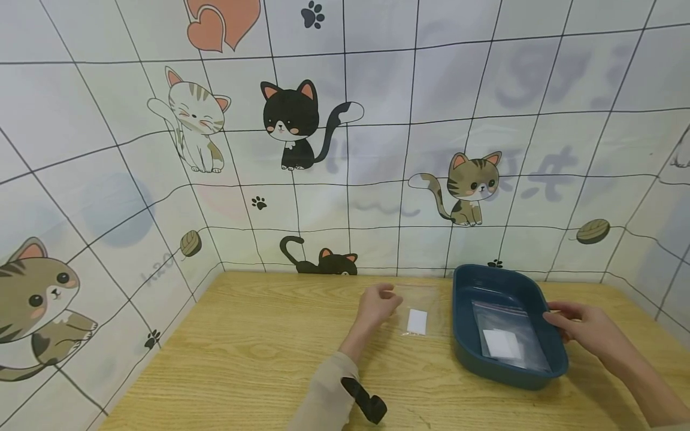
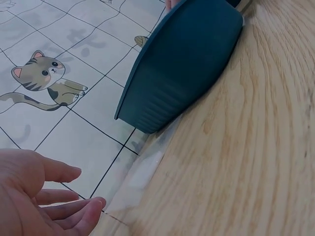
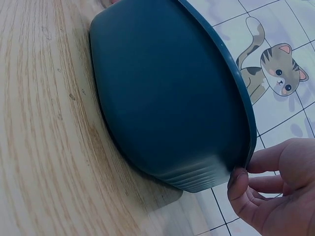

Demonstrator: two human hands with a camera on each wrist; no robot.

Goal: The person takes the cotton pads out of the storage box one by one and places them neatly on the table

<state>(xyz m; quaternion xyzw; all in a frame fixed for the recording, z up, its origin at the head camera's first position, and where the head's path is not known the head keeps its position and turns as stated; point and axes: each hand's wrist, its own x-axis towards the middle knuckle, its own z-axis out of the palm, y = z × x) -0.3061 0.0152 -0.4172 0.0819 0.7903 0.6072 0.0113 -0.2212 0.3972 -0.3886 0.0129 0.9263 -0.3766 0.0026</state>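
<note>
Pinching the right rim of a dark blue, rounded plastic basin is the right hand; inside lies a clear plastic bag with white rectangles. The left hand, fingers loosely parted, is just beside another clear bag on the wooden table.

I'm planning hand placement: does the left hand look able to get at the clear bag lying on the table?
Most likely yes: the left hand holds nothing and is right beside the clear bag, with nothing visible between them. The blue tub stands on the bag's other side, out of the way.
</note>
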